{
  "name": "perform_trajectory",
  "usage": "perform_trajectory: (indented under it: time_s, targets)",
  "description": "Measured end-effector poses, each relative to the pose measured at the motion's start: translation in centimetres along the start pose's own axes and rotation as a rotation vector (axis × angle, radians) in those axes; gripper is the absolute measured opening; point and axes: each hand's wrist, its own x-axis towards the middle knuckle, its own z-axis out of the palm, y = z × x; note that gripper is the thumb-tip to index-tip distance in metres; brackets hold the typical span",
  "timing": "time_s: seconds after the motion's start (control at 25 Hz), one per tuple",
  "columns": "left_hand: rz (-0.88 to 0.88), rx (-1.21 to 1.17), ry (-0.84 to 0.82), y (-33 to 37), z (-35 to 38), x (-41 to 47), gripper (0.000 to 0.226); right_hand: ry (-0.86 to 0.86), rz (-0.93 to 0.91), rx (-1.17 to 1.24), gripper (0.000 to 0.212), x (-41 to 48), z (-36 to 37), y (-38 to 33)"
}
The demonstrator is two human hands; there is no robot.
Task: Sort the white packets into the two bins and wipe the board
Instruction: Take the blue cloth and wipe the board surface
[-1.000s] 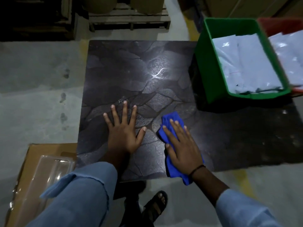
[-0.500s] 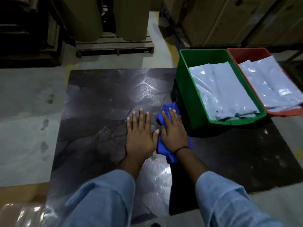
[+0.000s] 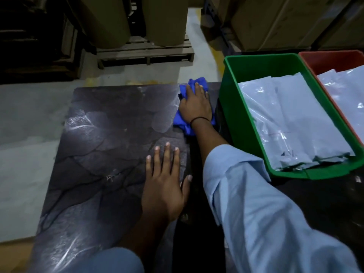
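A dark, glossy board (image 3: 110,146) with a leaf pattern lies on the floor. My right hand (image 3: 196,103) presses a blue cloth (image 3: 185,123) flat against the board's far edge, beside the green bin (image 3: 244,123). My left hand (image 3: 164,184) rests flat on the board's middle, fingers straight and spread. The green bin holds a stack of white packets (image 3: 295,123). Behind it at the right edge, a red bin (image 3: 331,60) holds more white packets (image 3: 348,91).
A wooden pallet (image 3: 145,51) carrying large brown rolls (image 3: 165,18) stands beyond the board. Cardboard boxes (image 3: 285,20) are stacked at the back right. Grey concrete floor (image 3: 25,125) lies to the left, and brown cardboard (image 3: 13,255) shows at the bottom left.
My right hand has pushed the blue cloth from the board's middle up to its far edge next to the green bin. My left hand stayed flat on the board.
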Motion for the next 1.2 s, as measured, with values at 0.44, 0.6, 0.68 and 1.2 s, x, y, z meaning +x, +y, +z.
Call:
perform_trajectory:
  time_s: [0.44,0.6,0.68,1.2]
  targets:
    - [-0.012,-0.029,-0.06,0.4,-1.1,-0.3,0.077,-0.055,-0.185,0.024,0.069,-35.5,-5.4,6.3]
    - [-0.019,-0.019,-0.049,0.4,-1.0,-0.1,0.078,-0.017,-0.206,0.032,0.067,-31.3,-4.5,6.1]
    - [-0.017,-0.023,-0.046,0.4,-0.8,0.1,0.078,0.043,-0.172,0.046,0.062,-24.8,-3.1,5.2]
    - [0.0,-0.053,-0.009,0.2,-0.4,-0.2,0.075,-0.002,-0.153,0.005,0.061,-13.6,-1.5,2.0]
